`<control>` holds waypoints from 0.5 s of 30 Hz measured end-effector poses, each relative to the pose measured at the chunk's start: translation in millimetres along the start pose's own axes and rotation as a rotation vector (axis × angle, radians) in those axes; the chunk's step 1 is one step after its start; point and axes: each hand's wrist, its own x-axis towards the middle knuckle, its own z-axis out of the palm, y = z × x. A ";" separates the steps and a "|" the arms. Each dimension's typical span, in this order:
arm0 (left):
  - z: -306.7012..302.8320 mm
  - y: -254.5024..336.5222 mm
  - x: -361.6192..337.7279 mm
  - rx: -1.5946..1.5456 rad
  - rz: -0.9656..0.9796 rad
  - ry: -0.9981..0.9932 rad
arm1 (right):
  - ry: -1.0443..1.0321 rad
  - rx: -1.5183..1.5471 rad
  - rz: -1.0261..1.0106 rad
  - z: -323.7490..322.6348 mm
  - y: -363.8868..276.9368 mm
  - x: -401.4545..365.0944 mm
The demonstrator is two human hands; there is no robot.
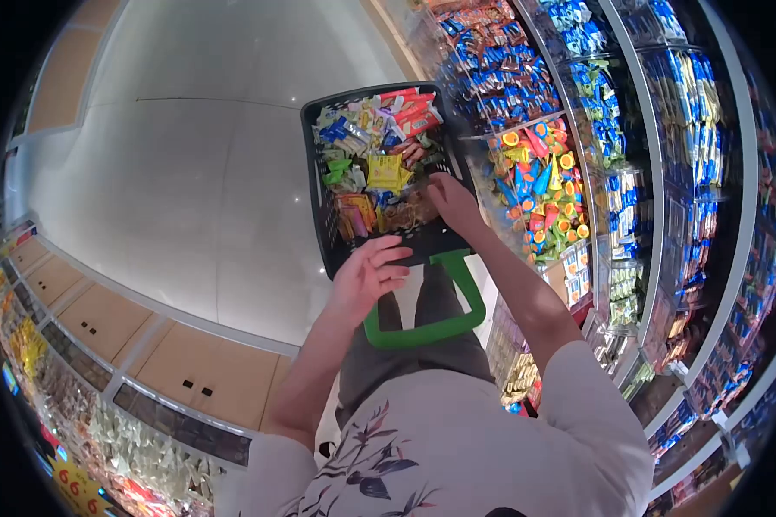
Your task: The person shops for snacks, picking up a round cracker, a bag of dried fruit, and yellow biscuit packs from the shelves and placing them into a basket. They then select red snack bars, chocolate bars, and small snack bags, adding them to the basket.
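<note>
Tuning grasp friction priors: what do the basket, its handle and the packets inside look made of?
Basket: likely moulded plastic, matte black, going by its slotted mesh walls. Handle: probably plastic too, smooth green with a slight sheen. Packets: thin glossy printed film, crinkled with glints; foil or plastic, cannot tell.

Basket [315,172] corner behind left hand [369,277], wrapper [384,169] print too small to read
</note>
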 end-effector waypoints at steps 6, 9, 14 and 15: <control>-53.3 61.0 140.8 0.981 0.522 0.341 | 0.056 0.387 0.471 89.3 106.8 121.7; -44.4 89.7 220.0 1.463 0.758 0.467 | 0.131 0.667 0.566 111.4 102.1 154.9; -64.9 110.7 346.9 1.909 1.066 0.520 | 0.224 1.040 0.737 121.5 104.3 183.2; -68.9 111.2 360.7 1.983 1.016 0.545 | 0.224 1.081 0.745 116.7 97.3 185.1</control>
